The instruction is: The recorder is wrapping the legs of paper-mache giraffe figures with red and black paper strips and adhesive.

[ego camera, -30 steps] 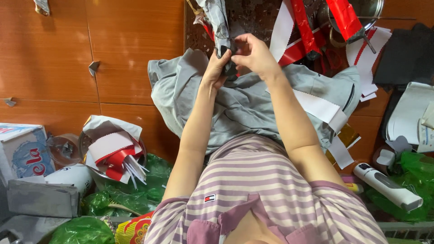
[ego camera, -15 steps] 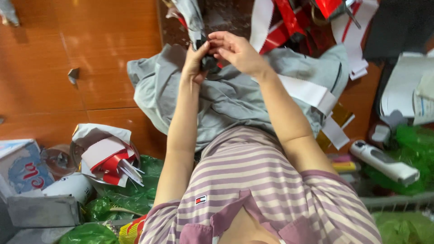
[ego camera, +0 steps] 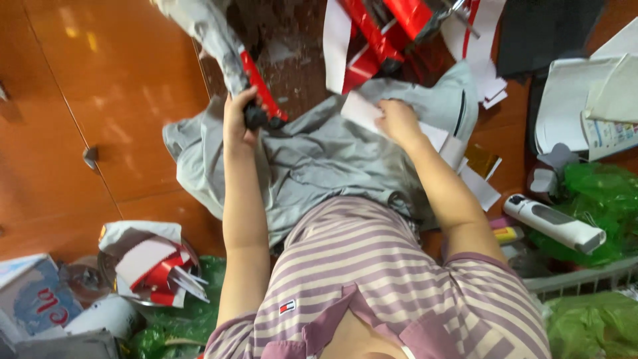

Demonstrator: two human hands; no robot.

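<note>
You are looking down at your own chest in a pink and white striped shirt (ego camera: 372, 279), with both bare arms stretched out over a crumpled grey cloth (ego camera: 319, 166) that lies across the wooden surface (ego camera: 100, 100) in front of you.

Your left hand (ego camera: 238, 119) is closed around a tool with a red and black handle (ego camera: 262, 93). The fingers wrap the dark lower end of the handle, and the red part slants up and away from your hand toward the top of the view. A strip of grey fabric (ego camera: 206, 30) hangs just beside the handle, reaching the upper edge. The tool is held above the left part of the grey cloth.

Your right hand (ego camera: 397, 121) lies palm down on a white piece of paper (ego camera: 362, 110) that rests on the grey cloth. The fingers press flat on it; whether they pinch it cannot be told.

Beyond your hands there are red and white paper strips (ego camera: 372, 40) in a heap. To the right lie more white paper scraps (ego camera: 478, 186), a white and grey handheld device (ego camera: 551, 223) and green plastic bags (ego camera: 598, 193). At lower left, a round bowl (ego camera: 149, 266) holds red and white paper pieces, beside a small white and blue box (ego camera: 33, 299).
</note>
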